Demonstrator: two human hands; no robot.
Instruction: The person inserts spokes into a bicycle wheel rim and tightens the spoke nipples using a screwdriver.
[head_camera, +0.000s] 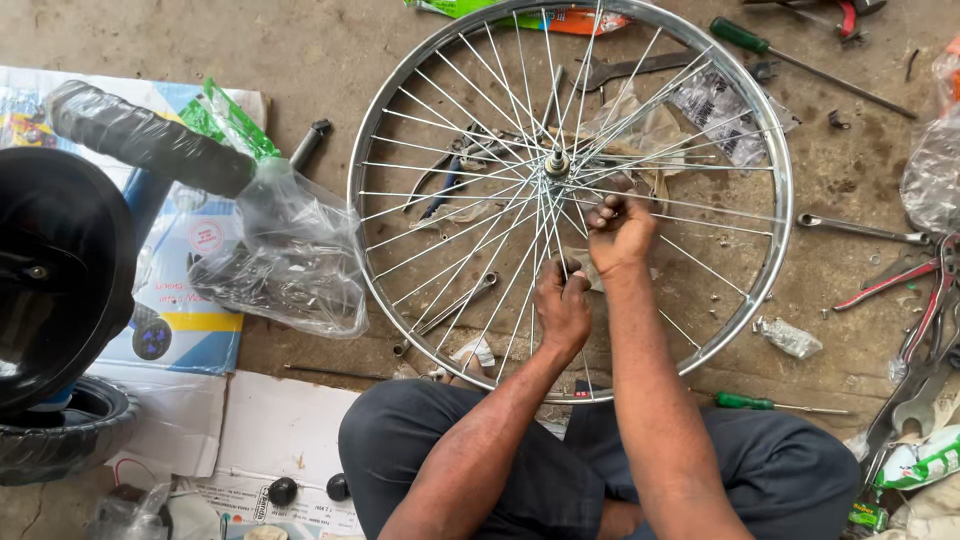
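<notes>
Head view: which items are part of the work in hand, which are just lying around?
In hand: wheel rim, spokes, hub, left hand, right hand.

Lying about: green screwdrivers, wrench, red pliers, plastic bag, black tyre.

one wheel (570, 190), two green-handled screwdrivers (741, 36)

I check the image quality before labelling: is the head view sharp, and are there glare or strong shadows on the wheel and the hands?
Head view: light is soft and even, shadows faint. The wheel rim and spokes are sharp, with mild shine, no blinding glare. The left hand and right hand are in focus. The dark round object at the left edge is close and slightly soft.
</notes>
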